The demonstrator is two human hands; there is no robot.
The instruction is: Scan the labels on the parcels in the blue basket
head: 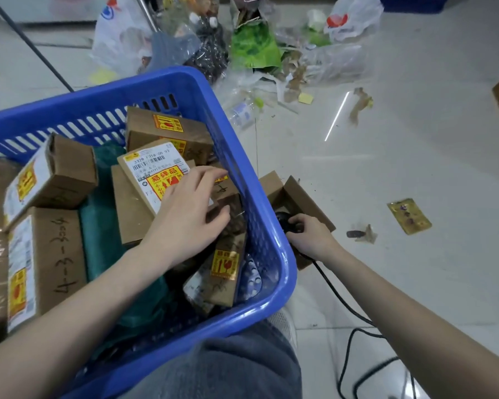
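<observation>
Grey cloth over the person's knee (228,367) is filling the bottom of the view, pressing against the near corner of the blue basket (260,180); the basket is sitting on the tiled floor (401,174) and holding a jumble of brown parcels, most carrying yellow-and-red stickers. Left hand (190,208) is reaching into the basket, its grip spread, fingers lying flat over the lower part of the labelled parcel (153,174) that is leaning tilted in the middle; the white barcode label (156,162) is facing up, partly covered by the fingers. Right hand (306,234) is resting outside the basket, just beside its right wall, its grip pressed around a black scanner (284,221); a black cable (343,300) is trailing from it across the floor. An open carton (291,194) is lying under that hand. Plastic bags and litter (260,47) are lying well beyond the basket.
</observation>
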